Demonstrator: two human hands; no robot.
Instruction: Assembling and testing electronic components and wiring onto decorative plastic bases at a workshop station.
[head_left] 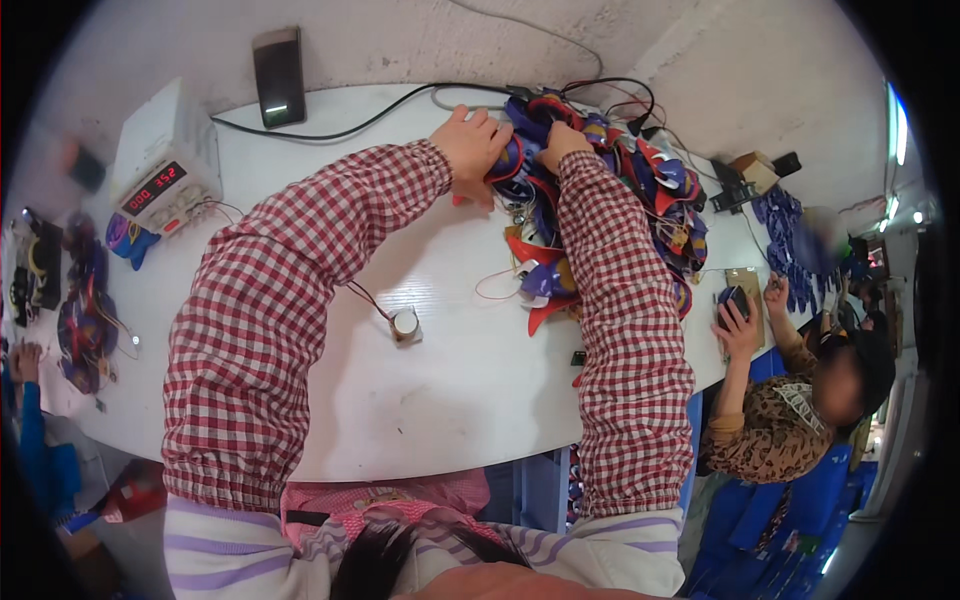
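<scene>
Leaning your forearms across the white table (480,420), you have both hands at a tangled pile of purple, red and yellow pieces (655,190) with thin wires, lying against the far edge, right of its middle. Your left hand (470,148) touches the pile's left side, fingers spread over a purple piece; your right hand (563,148) has its fingertips down among the pieces. Whether either hand pinches anything, you cannot tell from this view, as the fingertips are hidden. The step in hand looks like parting or picking out one piece. The next move probably calls for freeing its wires from neighbours gently, since a tug could strain them. A small round-topped part (405,325) on a wire lies toward the table's middle, well apart from the pile.
</scene>
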